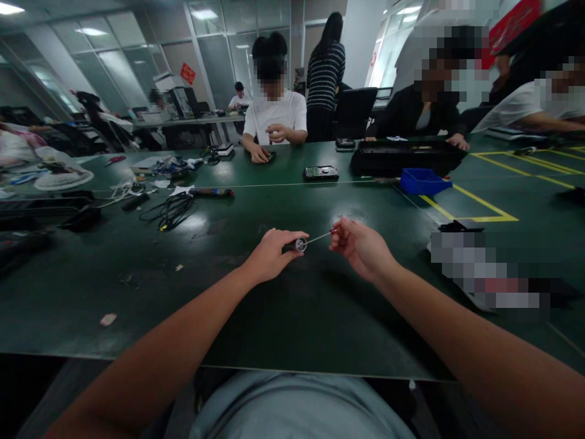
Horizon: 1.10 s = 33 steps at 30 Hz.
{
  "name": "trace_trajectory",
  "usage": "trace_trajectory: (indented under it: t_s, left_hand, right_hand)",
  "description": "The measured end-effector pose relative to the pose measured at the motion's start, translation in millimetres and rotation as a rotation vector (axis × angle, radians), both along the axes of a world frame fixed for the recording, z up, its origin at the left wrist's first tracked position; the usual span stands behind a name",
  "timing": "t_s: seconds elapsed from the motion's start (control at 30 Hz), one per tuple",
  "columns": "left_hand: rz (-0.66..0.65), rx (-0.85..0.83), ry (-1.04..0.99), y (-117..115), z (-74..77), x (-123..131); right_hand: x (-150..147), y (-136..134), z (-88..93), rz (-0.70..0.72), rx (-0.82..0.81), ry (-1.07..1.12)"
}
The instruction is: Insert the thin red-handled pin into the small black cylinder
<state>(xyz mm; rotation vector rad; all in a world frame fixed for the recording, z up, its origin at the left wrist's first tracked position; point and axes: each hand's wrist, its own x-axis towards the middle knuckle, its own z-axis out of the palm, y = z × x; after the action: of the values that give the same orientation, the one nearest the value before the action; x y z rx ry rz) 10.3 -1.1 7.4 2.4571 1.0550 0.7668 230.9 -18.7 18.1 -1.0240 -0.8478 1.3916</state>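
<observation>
Above the near middle of the table, my left hand (274, 253) is closed around a small dark cylinder with a round, pale metallic end (300, 244). That end faces me, and dark spots show on it; the rest is mostly hidden by the fingers. To the right, my right hand (356, 244) pinches the dark red end of a thin screwdriver (319, 238). Its slim metal shaft runs left, and the tip reaches the cylinder's pale end. I cannot tell whether the tip sits inside it.
Beyond my hands on the green table (256, 329) lies a hard drive (321, 173). A blue bin (424, 182) and a long black casing (406, 157) are at the back right. Black cables (171, 210) lie left. A person in white (276, 116) works opposite.
</observation>
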Motion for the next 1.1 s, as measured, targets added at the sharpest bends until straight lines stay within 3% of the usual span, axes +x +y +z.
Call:
trace_trajectory:
  t_s: [0.07,0.17,0.43,0.67,0.93,1.1]
  left_hand:
    - [0.004,0.001,0.015,0.2,0.8,0.7]
    - [0.023,-0.025,0.037,-0.5,1.9,1.0]
    - [0.083,-0.067,0.034,-4.7,6.1,0.1]
    - [0.062,-0.063,0.041,-5.2,5.7,-0.7]
    - [0.059,-0.045,0.064,-4.2,4.7,0.4]
    - [0.07,-0.053,0.054,-3.2,3.1,-0.2]
  right_hand:
    - [1.7,2.3,0.7,0.026,-0.06,0.037]
    - [2.0,1.5,1.6,-0.024,0.016,0.015]
    - [-0.3,-5.6,0.4,-0.116,0.302,-0.308]
    - [-0.3,-9.0,-0.1,-0.08,0.377,-0.412]
    - [1.7,-19.2,13.7,-0.158,0.461,-0.755]
    - [0.8,-25.0,15.5,-0.096,0.542,-0.777]
